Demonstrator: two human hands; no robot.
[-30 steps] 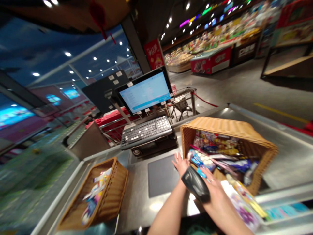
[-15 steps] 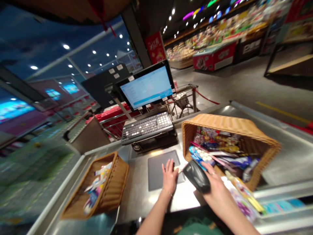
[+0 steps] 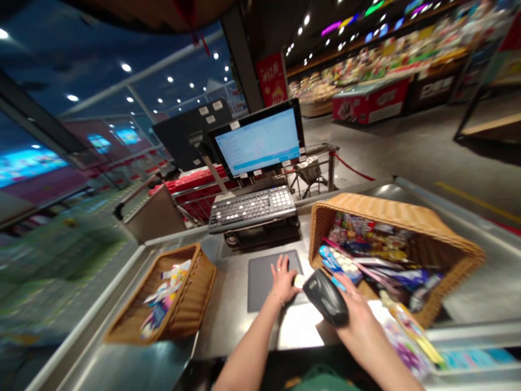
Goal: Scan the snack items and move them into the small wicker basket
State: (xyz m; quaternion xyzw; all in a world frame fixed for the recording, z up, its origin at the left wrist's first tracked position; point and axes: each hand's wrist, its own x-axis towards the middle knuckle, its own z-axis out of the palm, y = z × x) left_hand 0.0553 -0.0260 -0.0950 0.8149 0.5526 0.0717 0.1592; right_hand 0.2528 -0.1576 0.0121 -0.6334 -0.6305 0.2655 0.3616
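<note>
My right hand (image 3: 356,309) is wrapped round a black handheld barcode scanner (image 3: 325,296), its head tilted toward my left hand. My left hand (image 3: 284,281) is over the dark grey mat (image 3: 260,282), fingers spread forward. A small pale item (image 3: 299,281) sticks out at its thumb side, just short of the scanner's head; its kind is too small to make out. To the right, a wicker basket (image 3: 378,203) lies with its opening toward me, full of packaged sweets (image 3: 366,239). On the left, a second wicker basket (image 3: 195,298) contains a few colourful packets (image 3: 166,293).
A keyboard (image 3: 252,206) and a lit monitor (image 3: 260,141) stand behind the mat on the metal counter (image 3: 223,326). Colourful packages (image 3: 411,336) lie at the near right edge. Beyond the counter are a shopping cart (image 3: 311,171) and a red freezer chest (image 3: 370,103).
The view has shifted slightly, moving the surroundings a little to the right. More of the small pale item shows beside my left thumb. The scanner stays in my right hand.
</note>
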